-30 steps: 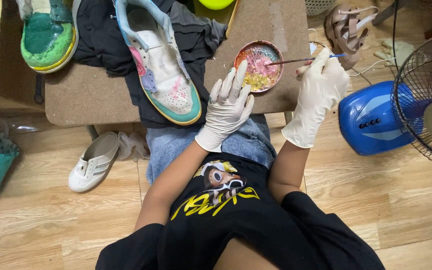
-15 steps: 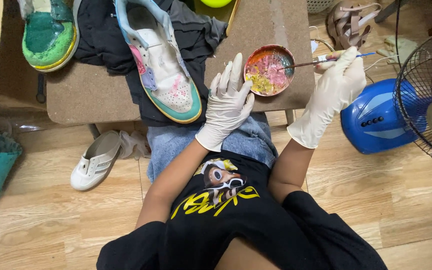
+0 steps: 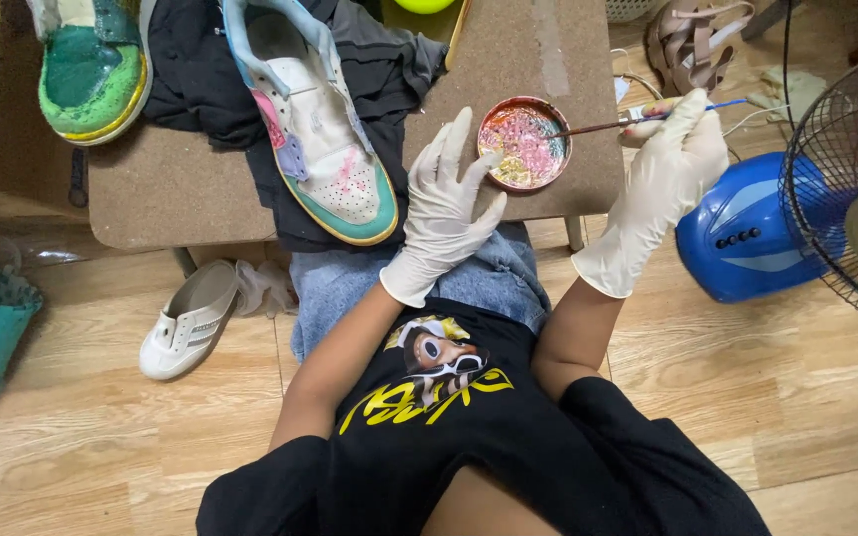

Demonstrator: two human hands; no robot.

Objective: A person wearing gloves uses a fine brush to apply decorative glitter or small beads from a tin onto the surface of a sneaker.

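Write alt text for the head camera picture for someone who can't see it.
Seen from above, a person in white gloves holds a thin paintbrush in the right hand, its tip at a round paint dish, while the left hand rests open beside a painted sneaker on a low brown table.

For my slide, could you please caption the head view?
Gloved right hand dips a thin brush into a round paint dish, left hand beside it, near a painted sneaker.

Gloved right hand (image 3: 669, 169) holds a paintbrush (image 3: 638, 121) tip in a round paint dish (image 3: 524, 142); gloved left hand (image 3: 444, 203) rests open beside a painted sneaker (image 3: 315, 129).
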